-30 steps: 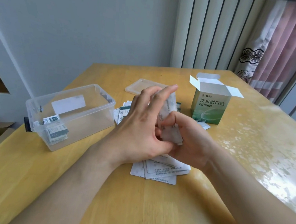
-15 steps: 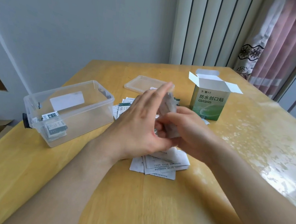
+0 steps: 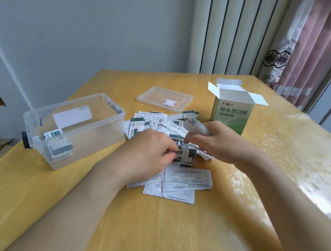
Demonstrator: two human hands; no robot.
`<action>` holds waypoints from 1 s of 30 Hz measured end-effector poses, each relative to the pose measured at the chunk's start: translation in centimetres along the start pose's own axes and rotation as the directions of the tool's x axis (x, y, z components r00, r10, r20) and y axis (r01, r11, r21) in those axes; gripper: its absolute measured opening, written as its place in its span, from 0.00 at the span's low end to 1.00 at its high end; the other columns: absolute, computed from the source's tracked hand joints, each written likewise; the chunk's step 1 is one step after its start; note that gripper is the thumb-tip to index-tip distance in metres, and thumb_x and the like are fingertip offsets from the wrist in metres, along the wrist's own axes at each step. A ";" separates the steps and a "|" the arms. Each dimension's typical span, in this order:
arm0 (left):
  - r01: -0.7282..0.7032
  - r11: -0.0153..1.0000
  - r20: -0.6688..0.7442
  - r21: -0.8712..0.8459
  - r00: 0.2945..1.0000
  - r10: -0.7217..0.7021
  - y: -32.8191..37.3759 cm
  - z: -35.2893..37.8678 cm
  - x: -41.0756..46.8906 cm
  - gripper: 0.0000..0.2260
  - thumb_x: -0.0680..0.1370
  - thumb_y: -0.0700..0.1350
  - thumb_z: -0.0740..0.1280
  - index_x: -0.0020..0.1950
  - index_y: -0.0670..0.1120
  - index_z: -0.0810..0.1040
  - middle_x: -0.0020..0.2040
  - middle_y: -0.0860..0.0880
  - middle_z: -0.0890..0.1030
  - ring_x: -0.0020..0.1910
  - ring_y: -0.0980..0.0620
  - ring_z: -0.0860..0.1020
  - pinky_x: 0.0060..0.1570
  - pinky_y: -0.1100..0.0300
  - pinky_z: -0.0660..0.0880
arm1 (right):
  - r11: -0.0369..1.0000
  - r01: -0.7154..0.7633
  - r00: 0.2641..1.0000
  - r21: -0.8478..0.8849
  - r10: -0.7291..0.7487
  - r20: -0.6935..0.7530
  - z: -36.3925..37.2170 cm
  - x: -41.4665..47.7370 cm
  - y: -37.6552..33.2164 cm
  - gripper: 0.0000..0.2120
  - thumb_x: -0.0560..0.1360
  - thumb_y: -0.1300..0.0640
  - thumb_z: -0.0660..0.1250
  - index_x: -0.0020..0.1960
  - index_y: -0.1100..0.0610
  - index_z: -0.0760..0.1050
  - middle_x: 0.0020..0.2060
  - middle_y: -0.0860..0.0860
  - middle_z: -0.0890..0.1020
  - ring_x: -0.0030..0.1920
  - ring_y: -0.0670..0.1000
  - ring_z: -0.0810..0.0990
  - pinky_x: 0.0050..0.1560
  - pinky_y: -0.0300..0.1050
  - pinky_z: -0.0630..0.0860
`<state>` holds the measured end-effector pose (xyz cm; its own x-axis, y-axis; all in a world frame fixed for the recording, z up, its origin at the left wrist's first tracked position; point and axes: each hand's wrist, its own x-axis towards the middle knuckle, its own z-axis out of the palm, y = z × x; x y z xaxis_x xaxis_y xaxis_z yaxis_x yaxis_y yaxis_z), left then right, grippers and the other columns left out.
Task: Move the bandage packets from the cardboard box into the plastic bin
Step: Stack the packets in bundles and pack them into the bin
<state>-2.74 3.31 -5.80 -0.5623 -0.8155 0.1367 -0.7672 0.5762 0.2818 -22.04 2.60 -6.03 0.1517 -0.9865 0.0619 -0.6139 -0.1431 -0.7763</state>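
Only few packets [image 3: 58, 145] in bin [image 3: 90, 138]; left fingers [image 3: 167, 148] pinch pile [image 3: 152, 122], right fingers [image 3: 196, 138] grip stack [image 3: 196, 126].

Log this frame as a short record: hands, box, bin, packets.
left hand: pinches into the loose packets on the table
right hand: grips a packet stack above the pile
cardboard box: upright, flaps open, behind the right hand
plastic bin: open, left of the pile
binned packets: a few, in the bin's near-left corner
lid: flat, behind the pile
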 end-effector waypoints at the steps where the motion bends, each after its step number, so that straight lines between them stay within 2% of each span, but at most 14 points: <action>1: 0.029 0.998 -0.082 -0.052 0.996 -0.034 -0.1 0.1 0.1 0.10 0.80 0.47 0.64 0.42 0.47 0.80 0.31 0.50 0.76 0.33 0.51 0.73 0.36 0.55 0.69 | 0.981 -0.019 1.000 0.194 0.020 -0.005 -0.2 -0.1 0.0 0.14 0.77 0.54 0.66 0.45 0.66 0.78 0.27 0.51 0.68 0.25 0.47 0.62 0.24 0.38 0.59; 3: 0.066 0.931 -0.237 -0.360 0.958 -0.160 0.0 -0.4 0.2 0.09 0.81 0.47 0.63 0.45 0.46 0.80 0.33 0.50 0.80 0.34 0.49 0.78 0.34 0.54 0.73 | 0.794 -0.048 0.999 0.606 0.042 0.024 -0.2 0.0 -0.4 0.12 0.78 0.51 0.65 0.45 0.60 0.77 0.28 0.49 0.64 0.25 0.46 0.59 0.22 0.37 0.56; 5: 0.034 0.619 -0.196 -0.785 0.934 -0.300 0.4 -0.9 0.2 0.09 0.82 0.45 0.60 0.51 0.46 0.79 0.37 0.47 0.84 0.37 0.48 0.83 0.34 0.55 0.78 | 0.541 -0.094 0.996 0.836 0.054 0.078 0.3 -0.1 -1.0 0.13 0.75 0.47 0.66 0.48 0.58 0.77 0.27 0.48 0.62 0.24 0.45 0.57 0.22 0.36 0.54; 7: -0.008 0.338 -0.115 -0.941 0.948 -0.298 1.2 -1.2 0.0 0.10 0.83 0.44 0.57 0.53 0.46 0.77 0.35 0.44 0.83 0.34 0.46 0.83 0.35 0.56 0.80 | 0.415 -0.116 0.993 0.902 0.039 0.110 1.4 -0.2 -1.8 0.15 0.72 0.45 0.68 0.48 0.56 0.77 0.28 0.48 0.59 0.24 0.45 0.56 0.25 0.37 0.52; 10: -0.014 0.242 -0.081 -0.970 0.959 -0.271 2.0 -0.7 0.0 0.10 0.84 0.44 0.55 0.55 0.46 0.76 0.35 0.44 0.82 0.32 0.45 0.81 0.38 0.52 0.80 | 0.440 -0.071 0.996 0.895 -0.024 0.091 2.7 -0.8 -3.0 0.10 0.76 0.50 0.67 0.44 0.57 0.76 0.25 0.50 0.62 0.23 0.46 0.59 0.25 0.38 0.57; 13: 0.018 0.224 -0.047 -0.974 0.958 -0.284 2.1 0.0 0.3 0.10 0.84 0.45 0.56 0.61 0.45 0.73 0.39 0.41 0.83 0.35 0.42 0.81 0.42 0.48 0.80 | 0.467 -0.011 1.000 0.884 0.006 0.010 3.1 -1.2 -3.3 0.11 0.78 0.58 0.66 0.37 0.59 0.74 0.19 0.48 0.65 0.20 0.46 0.63 0.21 0.37 0.61; 16: 0.039 0.215 -0.016 -0.976 0.969 -0.245 1.8 -0.1 0.2 0.10 0.82 0.44 0.60 0.62 0.45 0.74 0.43 0.41 0.84 0.40 0.42 0.82 0.42 0.50 0.78 | 0.463 0.019 0.997 0.886 0.055 -0.050 3.1 -1.2 -3.3 0.09 0.78 0.61 0.65 0.39 0.59 0.75 0.20 0.47 0.66 0.19 0.45 0.65 0.22 0.37 0.66; 21: 0.057 0.327 -0.037 -0.943 0.962 -0.272 1.5 -0.6 0.1 0.11 0.79 0.38 0.66 0.60 0.45 0.75 0.44 0.39 0.85 0.37 0.45 0.84 0.35 0.59 0.80 | 0.396 0.054 0.984 0.917 0.133 -0.115 2.9 -0.7 -2.9 0.13 0.77 0.61 0.66 0.34 0.56 0.72 0.24 0.48 0.62 0.20 0.44 0.59 0.23 0.36 0.61; 23: 0.057 0.479 -0.103 -0.876 0.948 -0.300 1.7 -0.2 0.0 0.08 0.80 0.41 0.65 0.59 0.46 0.75 0.39 0.43 0.85 0.33 0.46 0.84 0.32 0.59 0.79 | 0.434 0.058 0.984 0.899 0.128 -0.125 3.1 -0.7 -2.8 0.14 0.77 0.59 0.68 0.34 0.55 0.70 0.24 0.48 0.60 0.21 0.44 0.56 0.21 0.36 0.60; 24: 0.033 0.674 -0.230 -0.738 0.927 -0.297 1.6 0.2 0.1 0.07 0.80 0.43 0.65 0.58 0.47 0.75 0.36 0.46 0.84 0.31 0.47 0.83 0.30 0.58 0.77 | 0.457 0.060 0.985 0.888 0.119 -0.128 3.3 -0.9 -2.9 0.15 0.76 0.58 0.68 0.33 0.53 0.69 0.23 0.47 0.60 0.21 0.44 0.56 0.21 0.35 0.60; 25: 0.004 0.884 -0.414 -0.467 0.883 -0.222 1.4 0.6 0.1 0.05 0.80 0.46 0.64 0.55 0.48 0.74 0.32 0.49 0.82 0.28 0.46 0.81 0.27 0.57 0.74 | 0.474 0.065 0.987 0.878 0.100 -0.127 3.5 -1.1 -3.1 0.16 0.75 0.56 0.69 0.33 0.52 0.67 0.21 0.45 0.61 0.21 0.43 0.57 0.21 0.35 0.59; 26: 0.014 0.987 -0.544 -0.158 0.833 -0.099 1.4 0.8 0.1 0.05 0.79 0.47 0.64 0.53 0.49 0.74 0.30 0.50 0.80 0.27 0.43 0.78 0.25 0.57 0.70 | 0.485 0.070 0.990 0.872 0.076 -0.122 3.6 -1.4 -3.5 0.16 0.74 0.54 0.70 0.32 0.51 0.67 0.20 0.43 0.63 0.20 0.43 0.58 0.22 0.35 0.58; 28: 0.065 0.987 -0.618 0.146 0.785 0.040 1.6 0.6 -0.1 0.07 0.75 0.49 0.64 0.51 0.48 0.75 0.26 0.50 0.78 0.25 0.40 0.75 0.24 0.59 0.65 | 0.498 0.059 0.996 0.865 0.031 -0.086 4.2 -1.8 -4.3 0.15 0.73 0.49 0.68 0.32 0.52 0.69 0.20 0.43 0.66 0.21 0.42 0.62 0.25 0.36 0.58; 30: 0.054 0.982 -0.622 0.179 0.780 0.070 2.1 0.2 -0.3 0.09 0.72 0.50 0.65 0.48 0.47 0.75 0.25 0.50 0.77 0.23 0.41 0.74 0.23 0.60 0.65 | 0.479 -0.006 0.997 0.878 0.074 -0.034 4.7 -1.8 -4.6 0.16 0.76 0.47 0.66 0.34 0.54 0.69 0.23 0.48 0.66 0.24 0.45 0.67 0.29 0.39 0.62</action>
<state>-4.28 4.79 -5.47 -0.3008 -0.6290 0.7168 -0.8392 0.5316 0.1143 -15.86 5.40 -5.50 0.0795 -0.9965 0.0257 0.3849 0.0069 -0.9230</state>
